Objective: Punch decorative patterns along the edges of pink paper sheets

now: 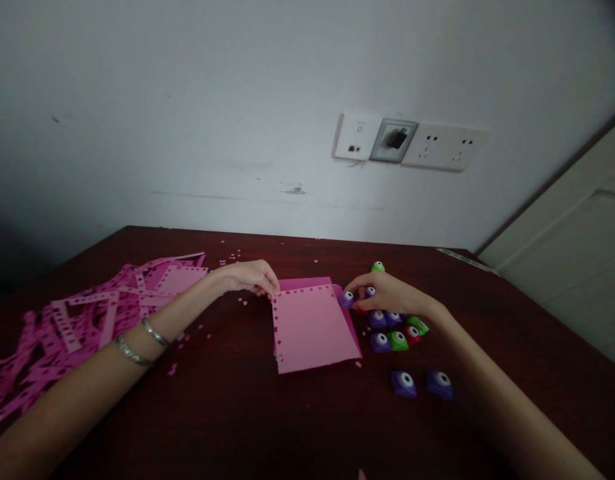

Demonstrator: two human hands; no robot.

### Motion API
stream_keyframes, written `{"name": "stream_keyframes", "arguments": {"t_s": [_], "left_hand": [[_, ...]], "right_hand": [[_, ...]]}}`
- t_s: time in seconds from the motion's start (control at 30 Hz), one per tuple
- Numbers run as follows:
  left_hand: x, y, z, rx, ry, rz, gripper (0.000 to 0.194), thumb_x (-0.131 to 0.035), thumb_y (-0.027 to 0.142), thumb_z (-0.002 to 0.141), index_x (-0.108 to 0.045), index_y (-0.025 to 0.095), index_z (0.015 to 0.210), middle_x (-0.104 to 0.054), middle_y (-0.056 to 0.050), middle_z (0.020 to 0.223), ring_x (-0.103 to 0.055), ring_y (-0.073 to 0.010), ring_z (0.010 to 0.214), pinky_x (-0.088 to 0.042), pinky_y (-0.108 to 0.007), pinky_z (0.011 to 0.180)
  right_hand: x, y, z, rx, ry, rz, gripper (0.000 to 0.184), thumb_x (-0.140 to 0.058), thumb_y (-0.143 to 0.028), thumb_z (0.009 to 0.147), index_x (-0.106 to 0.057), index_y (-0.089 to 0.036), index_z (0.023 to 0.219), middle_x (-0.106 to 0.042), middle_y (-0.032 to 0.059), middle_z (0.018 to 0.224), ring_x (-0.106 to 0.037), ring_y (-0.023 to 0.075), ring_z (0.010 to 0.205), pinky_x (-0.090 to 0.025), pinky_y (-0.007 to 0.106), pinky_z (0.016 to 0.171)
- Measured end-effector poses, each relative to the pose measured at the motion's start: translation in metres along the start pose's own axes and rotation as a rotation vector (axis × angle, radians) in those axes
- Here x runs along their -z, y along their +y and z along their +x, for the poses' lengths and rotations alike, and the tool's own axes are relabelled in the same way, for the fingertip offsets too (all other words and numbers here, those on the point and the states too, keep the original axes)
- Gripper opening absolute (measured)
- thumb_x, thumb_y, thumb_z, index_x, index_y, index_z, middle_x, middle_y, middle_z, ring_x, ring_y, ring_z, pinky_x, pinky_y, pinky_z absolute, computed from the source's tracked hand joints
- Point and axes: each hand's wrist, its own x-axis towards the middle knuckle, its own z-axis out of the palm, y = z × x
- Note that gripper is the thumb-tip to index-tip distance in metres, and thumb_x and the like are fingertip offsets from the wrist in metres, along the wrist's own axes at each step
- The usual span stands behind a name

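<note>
A square pink sheet of paper (312,330) lies on the table with small holes punched along its top and left edges. My left hand (255,277) is closed on its upper left corner, fingers pinched together. At the sheet's upper right edge, my right hand (387,293) has its thumb and fingers around a purple paper punch (346,299). Darker pink paper (317,281) shows behind the sheet. Several more punches, such as a purple one (380,343) and a green one (398,341), stand grouped just below my right hand.
Punched pink strips (107,313) are heaped on the left of the dark wooden table (227,413). Tiny paper bits lie scattered around. Two purple punches (403,384) stand apart at the lower right. Sockets (445,145) are on the wall behind.
</note>
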Motion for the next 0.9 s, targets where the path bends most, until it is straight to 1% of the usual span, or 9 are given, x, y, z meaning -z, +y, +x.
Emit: {"name": "stream_keyframes", "arguments": {"t_s": [0.27,0.43,0.9], "left_hand": [[-0.0003,0.0018,-0.0014,0.003,-0.001,-0.004,0.021,-0.076,0.028,0.055,-0.07,0.014,0.069,-0.062,-0.004,0.061,-0.045,-0.0084,0.053,-0.031,-0.025,0.052],[-0.0002,0.0007,-0.0006,-0.001,-0.005,-0.008,0.023,-0.076,0.029,0.054,-0.07,0.014,0.069,-0.062,-0.004,0.061,-0.046,-0.0082,0.053,-0.031,-0.024,0.052],[0.0008,-0.0002,0.0006,-0.002,-0.013,0.006,0.023,-0.075,0.029,0.055,-0.069,0.014,0.07,-0.062,-0.003,0.061,-0.045,-0.0079,0.051,-0.031,-0.025,0.052]], "right_hand": [[0.0004,0.0029,-0.0002,0.026,0.012,-0.004,0.03,-0.061,-0.017,0.069,-0.067,-0.014,0.099,-0.061,0.0016,0.07,-0.05,0.0083,0.054,-0.039,0.018,0.047],[0.0,0.0019,-0.0006,0.023,-0.002,0.021,0.031,-0.06,-0.017,0.07,-0.066,-0.014,0.1,-0.061,0.0016,0.069,-0.049,0.008,0.052,-0.039,0.018,0.046],[-0.0006,0.0009,0.0001,0.021,-0.009,-0.001,0.033,-0.06,-0.017,0.07,-0.066,-0.014,0.102,-0.064,0.0039,0.075,-0.052,0.0099,0.055,-0.041,0.02,0.048]]}}
